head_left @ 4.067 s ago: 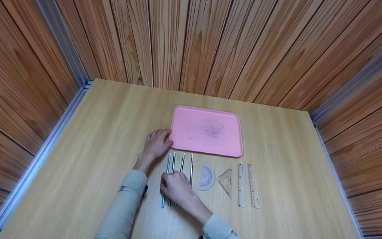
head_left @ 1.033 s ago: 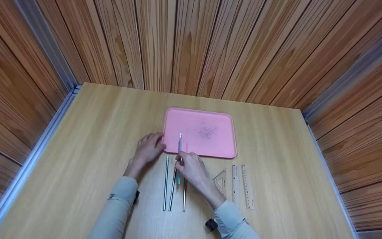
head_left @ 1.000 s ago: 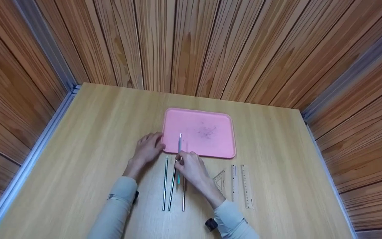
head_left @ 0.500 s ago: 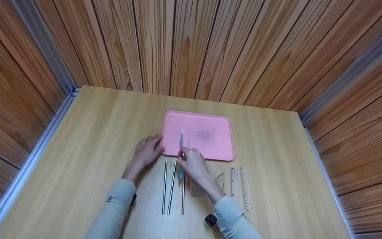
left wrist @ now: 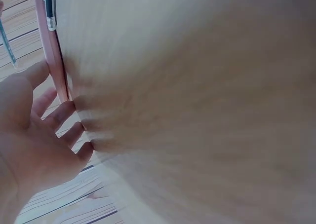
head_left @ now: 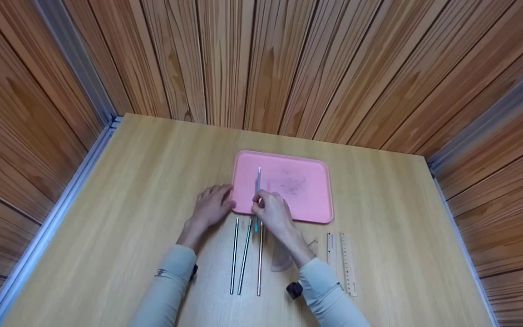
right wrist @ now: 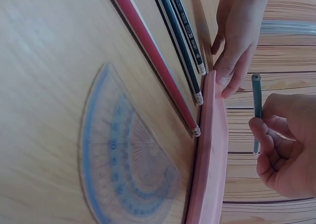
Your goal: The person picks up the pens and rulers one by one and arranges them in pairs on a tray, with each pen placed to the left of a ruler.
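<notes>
My right hand (head_left: 274,212) pinches a blue-green pencil (head_left: 258,180) between thumb and fingers, above the near left part of the pink tray (head_left: 313,206). In the right wrist view the held pencil (right wrist: 256,98) is raised over the tray wall (right wrist: 210,150). At the tray's left edge, my left hand (head_left: 212,206) rests with its fingers extended, touching the rim (left wrist: 54,61). On the table in front of the tray lie two dark pencils (right wrist: 178,49) and a red pencil (right wrist: 153,51), eraser ends toward the tray.
A clear protractor (right wrist: 131,155) lies right of the pencils, partly under my right forearm in the head view. Beyond it are a mostly covered set square (head_left: 313,245) and two clear rulers (head_left: 348,265). Wood-patterned panels (head_left: 225,68) enclose the table (head_left: 161,159).
My right hand has picked the blue-green pencil up from the row and moved it forward over the tray. My left hand has stayed at the tray's left edge.
</notes>
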The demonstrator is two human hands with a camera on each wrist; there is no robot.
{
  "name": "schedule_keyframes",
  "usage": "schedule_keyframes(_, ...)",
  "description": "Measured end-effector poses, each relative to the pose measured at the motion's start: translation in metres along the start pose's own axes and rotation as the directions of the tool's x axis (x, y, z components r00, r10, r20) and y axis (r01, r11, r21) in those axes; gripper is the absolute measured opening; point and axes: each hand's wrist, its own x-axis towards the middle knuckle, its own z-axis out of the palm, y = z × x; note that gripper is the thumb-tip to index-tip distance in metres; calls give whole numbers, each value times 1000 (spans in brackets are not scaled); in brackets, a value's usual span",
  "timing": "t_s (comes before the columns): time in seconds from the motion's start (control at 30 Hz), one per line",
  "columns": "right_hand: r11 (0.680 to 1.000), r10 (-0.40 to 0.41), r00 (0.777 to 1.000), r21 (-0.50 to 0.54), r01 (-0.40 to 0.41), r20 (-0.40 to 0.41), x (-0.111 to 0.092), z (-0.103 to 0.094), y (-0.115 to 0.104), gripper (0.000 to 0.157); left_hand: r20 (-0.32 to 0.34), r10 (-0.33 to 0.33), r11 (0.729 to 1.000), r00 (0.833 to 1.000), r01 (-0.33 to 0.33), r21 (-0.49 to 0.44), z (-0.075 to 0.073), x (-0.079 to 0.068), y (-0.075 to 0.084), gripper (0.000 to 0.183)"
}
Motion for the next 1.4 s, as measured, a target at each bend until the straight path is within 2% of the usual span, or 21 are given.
schedule_keyframes(0.47,1000,-10,1000,2,10,-3,12,8,7,9,1,-17,999,1000,17,-38,1,2,8,55)
schedule_keyframes(0.73,998,-45,999,-38,45,-18,19,15,4,6,9,-26,1000,1000,27,-15,3,2,4,52)
schedule_keyframes(1.4,997,-38,999,-69,38,11,41,41,7,7,4,-59,998,998,59,-20,3,2,1,54)
